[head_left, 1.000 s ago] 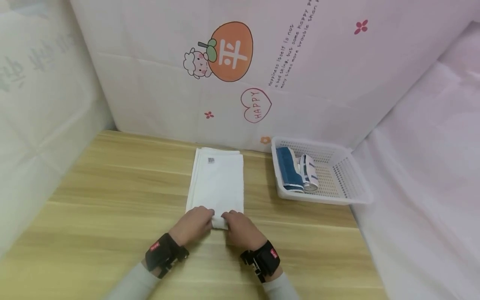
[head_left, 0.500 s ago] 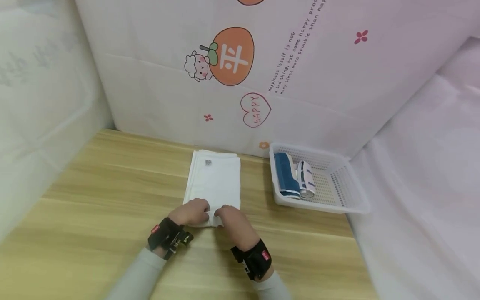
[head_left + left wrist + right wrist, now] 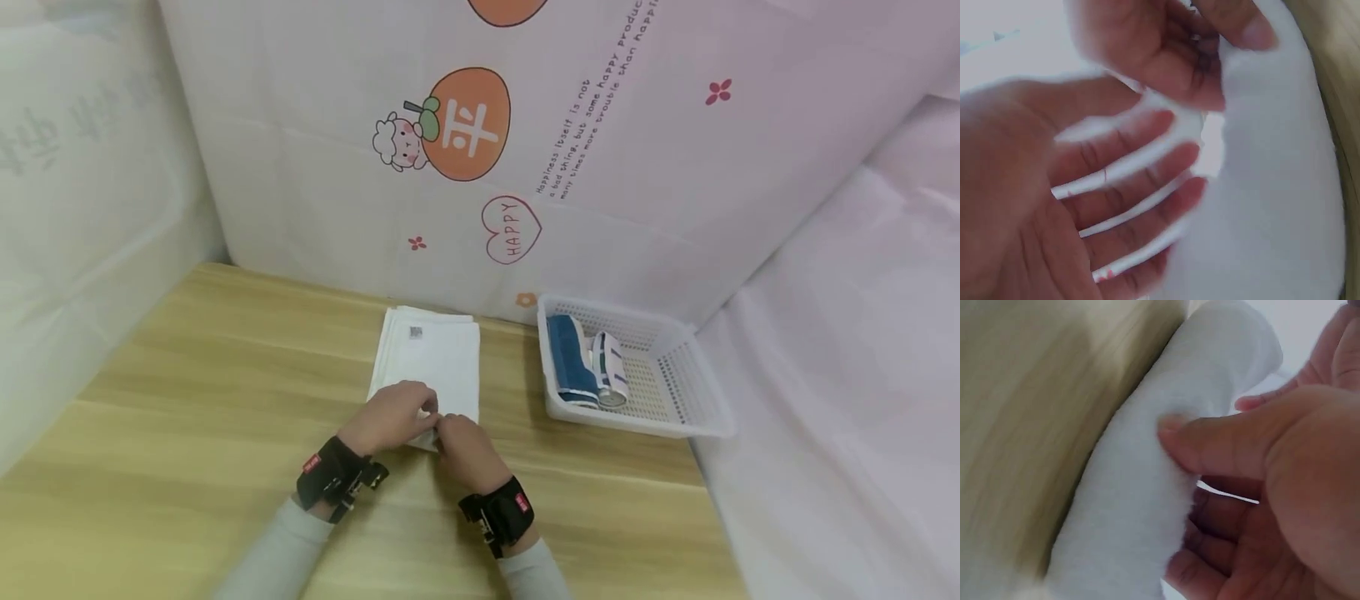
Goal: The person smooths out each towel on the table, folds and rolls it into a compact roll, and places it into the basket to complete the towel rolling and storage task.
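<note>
A white towel (image 3: 442,358), folded into a flat rectangle with a small grey label near its far end, lies on the table. Its near edge is turned up into a thick fold, seen close up as white towel (image 3: 1122,481) in the right wrist view. My right hand (image 3: 468,454) pinches this fold, the thumb (image 3: 1179,434) on the near face and the fingers curled behind. My left hand (image 3: 393,417) is over the towel's near left part, close to the right fingertips. In the left wrist view its fingers (image 3: 1129,187) are spread and nearly straight, their tips by the fold.
A white plastic basket (image 3: 637,425) stands at the back right of the wooden table (image 3: 247,367). In its left half are a rolled blue towel (image 3: 572,354) and a rolled white towel with stripes (image 3: 613,367). Printed white cloth (image 3: 330,200) hangs behind and at both sides.
The left hand has come off the near edge, moving up and rightward toward the right hand. The right hand keeps its pinch on the towel. The head view has tilted slightly.
</note>
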The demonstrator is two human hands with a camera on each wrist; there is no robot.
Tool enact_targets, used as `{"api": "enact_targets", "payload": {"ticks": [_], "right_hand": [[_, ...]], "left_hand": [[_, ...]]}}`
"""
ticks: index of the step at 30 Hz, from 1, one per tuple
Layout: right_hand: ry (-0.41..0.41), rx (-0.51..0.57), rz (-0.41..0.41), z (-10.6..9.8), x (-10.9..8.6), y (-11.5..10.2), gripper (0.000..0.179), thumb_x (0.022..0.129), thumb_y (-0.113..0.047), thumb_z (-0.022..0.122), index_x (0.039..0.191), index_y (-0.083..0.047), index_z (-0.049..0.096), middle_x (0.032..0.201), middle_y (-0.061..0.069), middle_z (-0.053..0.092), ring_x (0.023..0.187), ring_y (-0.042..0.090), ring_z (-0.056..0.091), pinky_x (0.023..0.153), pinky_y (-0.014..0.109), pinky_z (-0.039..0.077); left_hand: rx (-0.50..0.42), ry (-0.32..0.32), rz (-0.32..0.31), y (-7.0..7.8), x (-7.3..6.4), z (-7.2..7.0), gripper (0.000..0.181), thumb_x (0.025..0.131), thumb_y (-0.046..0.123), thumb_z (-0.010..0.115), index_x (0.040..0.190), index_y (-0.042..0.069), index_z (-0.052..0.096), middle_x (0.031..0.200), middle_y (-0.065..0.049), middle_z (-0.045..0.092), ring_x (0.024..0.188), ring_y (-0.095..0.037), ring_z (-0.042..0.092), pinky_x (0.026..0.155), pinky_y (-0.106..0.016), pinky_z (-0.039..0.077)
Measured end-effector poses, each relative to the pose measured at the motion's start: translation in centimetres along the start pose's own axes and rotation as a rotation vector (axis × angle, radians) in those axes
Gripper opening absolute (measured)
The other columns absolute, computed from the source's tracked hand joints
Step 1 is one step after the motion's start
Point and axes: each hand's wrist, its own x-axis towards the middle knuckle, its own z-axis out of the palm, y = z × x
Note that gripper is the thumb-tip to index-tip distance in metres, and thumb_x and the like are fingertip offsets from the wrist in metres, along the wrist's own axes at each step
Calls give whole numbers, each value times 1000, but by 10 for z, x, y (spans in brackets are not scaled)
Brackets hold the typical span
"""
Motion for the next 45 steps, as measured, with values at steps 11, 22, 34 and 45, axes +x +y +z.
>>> {"api": "enact_targets", "payload": {"ticks": [11, 22, 34, 45], "right_hand": [[54, 190, -49, -4, -4, 15, 25, 103, 0, 51, 125, -1, 63, 112, 12, 69, 106, 25, 65, 92, 36, 55], [135, 114, 9, 4, -1, 15, 41, 87, -10, 80, 126, -3, 68, 121, 12, 70, 114, 26, 65, 94, 38, 56], [73, 220, -31, 13, 9, 25, 31, 105, -7, 52, 134, -4, 62, 122, 10, 71, 109, 24, 67, 96, 40, 54], [303, 245, -47, -3, 8, 30, 16, 92, -14, 76, 107, -9, 74, 111, 7, 68, 105, 25, 61, 90, 40, 53]], "left_hand": [[-99, -111, -11, -22, -3, 0, 12, 88, 2, 74, 99, 5, 74, 97, -5, 72, 95, -23, 65, 85, -41, 54], [-81, -26, -20, -38, 1, 14, 10, 96, 2, 63, 103, 1, 70, 102, -13, 72, 100, -31, 67, 87, -45, 56], [-103, -48, -39, -35, -8, -9, 23, 85, 14, 82, 105, 5, 75, 106, -6, 74, 105, -27, 67, 95, -43, 53], [-23, -15, -57, -37, 7, 7, 17, 98, 13, 65, 110, 2, 73, 104, -10, 74, 99, -28, 69, 90, -45, 56]]}}
